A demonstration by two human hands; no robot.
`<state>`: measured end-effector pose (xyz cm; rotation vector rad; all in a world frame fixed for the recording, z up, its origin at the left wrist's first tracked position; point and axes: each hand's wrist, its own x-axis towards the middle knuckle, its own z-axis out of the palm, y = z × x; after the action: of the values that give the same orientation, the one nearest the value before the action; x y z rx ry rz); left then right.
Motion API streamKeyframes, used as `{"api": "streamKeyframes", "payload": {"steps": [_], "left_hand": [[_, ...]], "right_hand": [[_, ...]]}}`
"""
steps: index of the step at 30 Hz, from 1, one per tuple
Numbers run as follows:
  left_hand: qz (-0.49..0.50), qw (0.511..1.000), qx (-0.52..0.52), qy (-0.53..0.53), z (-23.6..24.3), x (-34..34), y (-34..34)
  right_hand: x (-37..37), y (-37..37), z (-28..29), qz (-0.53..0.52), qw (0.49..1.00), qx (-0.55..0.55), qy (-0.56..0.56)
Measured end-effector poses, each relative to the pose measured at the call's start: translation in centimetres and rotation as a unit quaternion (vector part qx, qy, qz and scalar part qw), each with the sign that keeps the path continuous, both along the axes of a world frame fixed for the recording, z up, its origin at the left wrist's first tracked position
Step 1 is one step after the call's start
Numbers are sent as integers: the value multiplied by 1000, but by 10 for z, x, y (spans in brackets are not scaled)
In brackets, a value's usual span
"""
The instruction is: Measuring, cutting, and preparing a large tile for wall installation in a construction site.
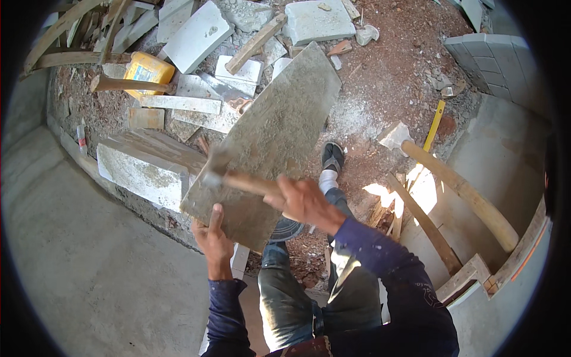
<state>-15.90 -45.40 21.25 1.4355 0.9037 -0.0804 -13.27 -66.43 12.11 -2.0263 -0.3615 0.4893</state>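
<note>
My left hand (212,240) grips the near edge of a large grey stone slab (273,137), holding it tilted up in front of me. In my right hand (303,202) is the wooden handle of a hammer (223,172). Its blurred metal head lies against the slab's lower left part. The slab reaches from my hands up toward the rubble. Below it I see my jeans and one dark shoe (333,156) on red earth.
A long-handled hoe (458,184) leans at the right beside a yellow level (434,125). A concrete block (143,169) sits left of the slab. Broken tiles, timber and a yellow canister (147,70) litter the back. Grey block wall (493,59) at upper right.
</note>
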Motion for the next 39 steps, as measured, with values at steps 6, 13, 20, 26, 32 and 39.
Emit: {"api": "streamKeyframes", "payload": {"steps": [6,13,20,26,32,39], "left_hand": [[85,994,-1,76,-19,-15,6],[107,984,81,121,43,-59,14],[91,966,180,160,42,-78,41],[7,954,265,138,32,-49,54],[32,955,248,161,36,-50,68],[38,935,295,192,16,-60,80]], "right_hand": [[80,-72,-158,-150,974,-164,-30],[-7,-65,-63,48,985,-74,145],[-11,-63,-84,11,976,-61,211],[61,-86,-163,-112,951,-166,234],[50,-66,-120,126,976,-75,158],[92,-77,-165,34,957,-148,246]]}}
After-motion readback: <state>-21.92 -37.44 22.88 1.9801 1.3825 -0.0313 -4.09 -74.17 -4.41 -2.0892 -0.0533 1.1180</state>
